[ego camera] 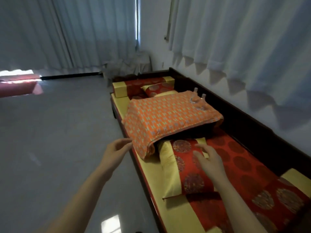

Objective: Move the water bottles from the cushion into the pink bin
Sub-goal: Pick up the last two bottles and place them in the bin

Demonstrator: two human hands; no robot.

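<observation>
Two clear water bottles [198,100] lie on the far right corner of an orange patterned cushion [168,118] on a long bench. My left hand [116,152] hovers open by the cushion's near left corner, fingers apart, holding nothing. My right hand [208,160] is open over a red and yellow pillow [183,167] in front of the cushion. A pink shape [18,88] at the far left edge, partly cut off, may be the bin; I cannot tell.
The dark wooden bench [235,113] runs along the right wall under white curtains [235,39]. More red and yellow pillows [151,88] sit at its far end. Grey floor [58,132] spreads to the left. A cloth-covered object [133,66] stands in the corner.
</observation>
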